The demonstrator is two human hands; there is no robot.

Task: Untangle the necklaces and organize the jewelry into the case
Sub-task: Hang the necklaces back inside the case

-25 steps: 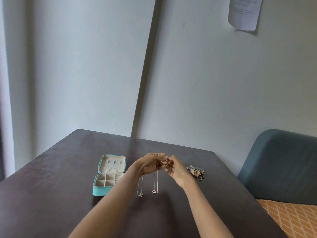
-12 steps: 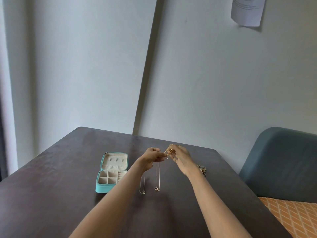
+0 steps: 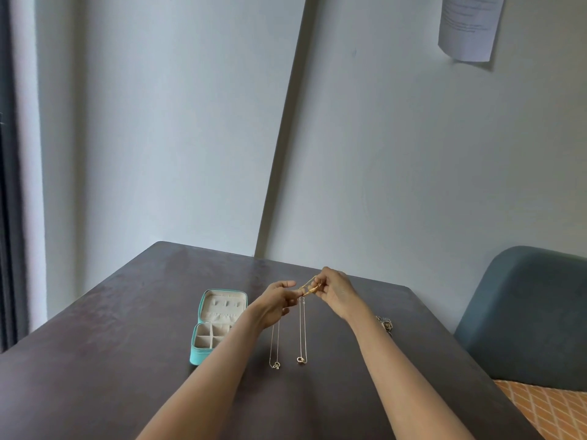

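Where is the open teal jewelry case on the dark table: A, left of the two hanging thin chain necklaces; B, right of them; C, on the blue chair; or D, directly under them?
A: the open teal jewelry case sits on the dark table to the left of the two thin chain necklaces dangling from the hands.

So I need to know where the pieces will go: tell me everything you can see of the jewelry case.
The jewelry case is a small teal zip-style box lying open on the dark table, left of the left hand. Its insides look like cream fabric. The lid, folded back on the far side, shows small tabs and a gathered pocket. The near tray is split by dividers into square compartments, which look empty where visible. The left forearm hides its right corner; whether it touches cannot be told.
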